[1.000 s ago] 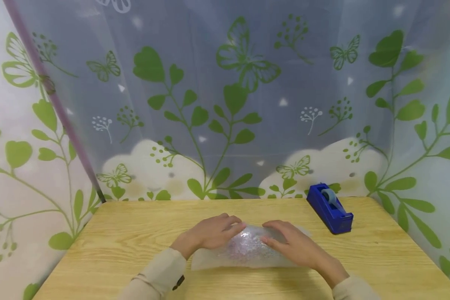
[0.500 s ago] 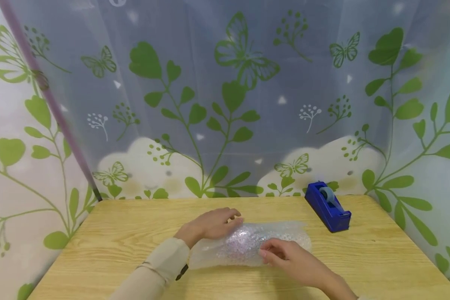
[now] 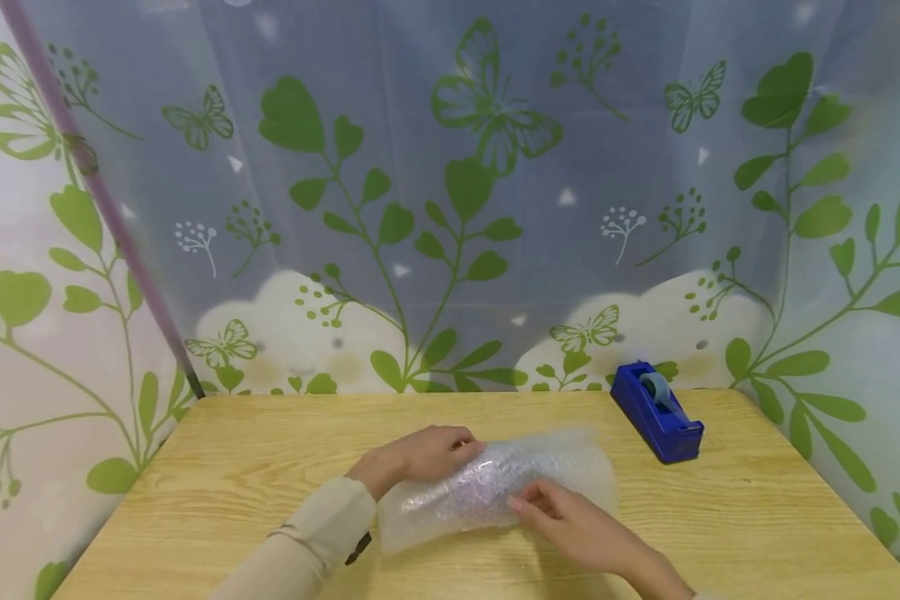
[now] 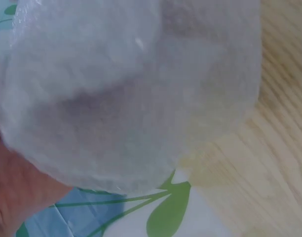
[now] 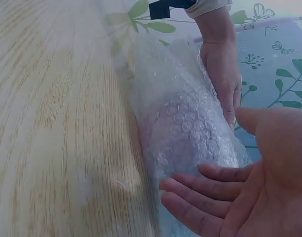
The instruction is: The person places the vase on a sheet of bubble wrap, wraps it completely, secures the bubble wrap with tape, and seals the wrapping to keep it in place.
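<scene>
A roll of clear bubble wrap (image 3: 487, 483) lies slantwise on the wooden table, its left end nearer the person. Something pinkish shows faintly inside; its kind is hidden. My left hand (image 3: 427, 452) rests along the far side of the roll, fingers pointing down in the right wrist view. At the near side my right hand (image 3: 577, 525) touches the wrap with loosely bent fingers; the right wrist view shows its palm and spread thumb. The left wrist view is filled by the open end of the bubble wrap (image 4: 121, 133), with part of the left hand (image 4: 22, 187) beside it.
A blue tape dispenser (image 3: 656, 412) with a roll of tape stands at the back right of the table (image 3: 270, 450). Behind the table hangs a curtain (image 3: 495, 250) printed with leaves and butterflies. A dark band (image 3: 358, 548) sits at the left cuff.
The bubble wrap roll has turned, its left end coming nearer and its right end going farther. My right hand has moved from the far edge to the near side, while the left stays close by.
</scene>
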`<action>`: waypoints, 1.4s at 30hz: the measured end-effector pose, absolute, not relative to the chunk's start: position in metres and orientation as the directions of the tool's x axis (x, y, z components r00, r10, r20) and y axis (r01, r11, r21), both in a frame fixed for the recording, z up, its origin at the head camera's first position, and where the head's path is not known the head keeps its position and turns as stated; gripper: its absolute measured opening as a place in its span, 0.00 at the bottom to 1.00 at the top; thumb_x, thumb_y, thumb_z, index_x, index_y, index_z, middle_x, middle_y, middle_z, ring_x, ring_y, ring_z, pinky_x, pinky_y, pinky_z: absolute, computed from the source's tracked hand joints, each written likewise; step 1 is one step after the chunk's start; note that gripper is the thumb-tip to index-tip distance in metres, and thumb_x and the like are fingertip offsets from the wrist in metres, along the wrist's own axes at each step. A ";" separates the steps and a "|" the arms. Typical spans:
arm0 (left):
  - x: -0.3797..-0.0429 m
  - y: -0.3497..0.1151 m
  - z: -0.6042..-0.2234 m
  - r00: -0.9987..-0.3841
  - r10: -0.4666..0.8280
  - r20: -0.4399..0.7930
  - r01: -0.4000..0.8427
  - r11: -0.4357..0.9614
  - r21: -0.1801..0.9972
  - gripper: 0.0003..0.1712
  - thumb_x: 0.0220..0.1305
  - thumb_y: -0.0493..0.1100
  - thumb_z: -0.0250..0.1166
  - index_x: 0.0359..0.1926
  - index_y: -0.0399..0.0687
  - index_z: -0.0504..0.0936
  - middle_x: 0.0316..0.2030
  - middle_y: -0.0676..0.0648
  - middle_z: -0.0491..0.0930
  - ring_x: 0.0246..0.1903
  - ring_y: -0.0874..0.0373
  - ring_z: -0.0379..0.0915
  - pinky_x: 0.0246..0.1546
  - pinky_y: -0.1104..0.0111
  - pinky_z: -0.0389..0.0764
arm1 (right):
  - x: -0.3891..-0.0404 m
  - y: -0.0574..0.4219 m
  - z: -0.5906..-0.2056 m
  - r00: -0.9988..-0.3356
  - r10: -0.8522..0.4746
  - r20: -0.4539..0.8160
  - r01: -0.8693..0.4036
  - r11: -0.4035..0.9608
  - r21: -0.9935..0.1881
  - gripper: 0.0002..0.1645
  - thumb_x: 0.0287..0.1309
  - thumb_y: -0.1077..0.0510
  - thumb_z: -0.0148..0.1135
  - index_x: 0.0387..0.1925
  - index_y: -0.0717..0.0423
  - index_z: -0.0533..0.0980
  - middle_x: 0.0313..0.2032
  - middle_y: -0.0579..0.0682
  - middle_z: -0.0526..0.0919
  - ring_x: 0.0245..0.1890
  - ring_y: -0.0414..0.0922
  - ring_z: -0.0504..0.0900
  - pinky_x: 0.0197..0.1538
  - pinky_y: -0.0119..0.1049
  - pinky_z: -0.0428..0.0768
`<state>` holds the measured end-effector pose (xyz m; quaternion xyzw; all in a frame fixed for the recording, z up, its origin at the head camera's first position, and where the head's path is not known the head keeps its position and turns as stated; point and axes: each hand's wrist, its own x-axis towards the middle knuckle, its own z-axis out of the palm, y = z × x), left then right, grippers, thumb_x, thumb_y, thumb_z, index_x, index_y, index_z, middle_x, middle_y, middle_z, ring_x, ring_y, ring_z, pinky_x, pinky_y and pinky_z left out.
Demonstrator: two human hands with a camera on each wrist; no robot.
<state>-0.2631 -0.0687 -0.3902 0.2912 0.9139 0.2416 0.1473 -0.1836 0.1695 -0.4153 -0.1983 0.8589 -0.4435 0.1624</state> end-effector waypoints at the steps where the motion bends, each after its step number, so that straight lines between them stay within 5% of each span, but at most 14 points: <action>1: -0.262 -0.069 -0.391 -0.793 0.594 -0.133 0.448 0.718 0.533 0.24 0.73 0.58 0.45 0.55 0.50 0.77 0.51 0.51 0.78 0.52 0.56 0.72 0.54 0.61 0.71 | -0.184 0.169 -0.415 -0.875 -0.473 -0.101 -0.192 0.531 -0.825 0.25 0.69 0.40 0.46 0.47 0.58 0.72 0.40 0.50 0.79 0.43 0.46 0.78 0.41 0.44 0.76; 5: -0.257 -0.073 -0.392 -0.808 0.569 -0.154 0.397 0.719 0.571 0.25 0.73 0.59 0.44 0.55 0.49 0.76 0.50 0.50 0.78 0.51 0.55 0.73 0.52 0.60 0.72 | -0.184 0.164 -0.417 -0.899 -0.429 -0.086 -0.176 0.535 -0.826 0.27 0.68 0.40 0.47 0.48 0.61 0.71 0.39 0.51 0.79 0.42 0.46 0.78 0.40 0.43 0.75; 12: -0.249 -0.081 -0.403 -0.821 0.549 -0.159 0.297 0.648 0.701 0.32 0.72 0.60 0.43 0.63 0.41 0.67 0.50 0.43 0.77 0.49 0.50 0.74 0.51 0.57 0.73 | -0.188 0.150 -0.417 -0.923 -0.372 -0.096 -0.128 0.534 -0.836 0.34 0.68 0.38 0.47 0.56 0.65 0.65 0.51 0.60 0.75 0.51 0.56 0.76 0.48 0.52 0.75; 19: -0.234 -0.077 -0.420 -0.861 0.495 -0.117 0.155 0.475 0.866 0.35 0.73 0.59 0.43 0.64 0.31 0.61 0.48 0.40 0.74 0.45 0.50 0.74 0.46 0.55 0.76 | -0.193 0.132 -0.426 -0.929 -0.362 -0.084 -0.102 0.466 -0.879 0.48 0.67 0.38 0.48 0.68 0.72 0.50 0.61 0.73 0.64 0.55 0.63 0.72 0.48 0.50 0.77; 27: -0.219 -0.062 -0.435 -0.950 0.309 0.048 0.189 0.447 0.874 0.35 0.74 0.56 0.43 0.59 0.23 0.62 0.41 0.36 0.74 0.38 0.46 0.75 0.38 0.54 0.79 | -0.203 0.129 -0.432 -0.923 -0.382 -0.052 -0.118 0.410 -0.904 0.48 0.66 0.40 0.52 0.70 0.70 0.48 0.65 0.70 0.58 0.56 0.61 0.72 0.52 0.52 0.75; 42: -0.216 -0.043 -0.444 -0.987 0.095 0.133 0.163 0.525 0.836 0.30 0.74 0.57 0.42 0.53 0.31 0.64 0.40 0.37 0.67 0.40 0.41 0.72 0.43 0.45 0.74 | -0.223 0.135 -0.449 -0.894 -0.449 -0.013 -0.120 0.267 -0.956 0.45 0.69 0.46 0.50 0.73 0.64 0.43 0.70 0.68 0.49 0.61 0.62 0.65 0.56 0.51 0.72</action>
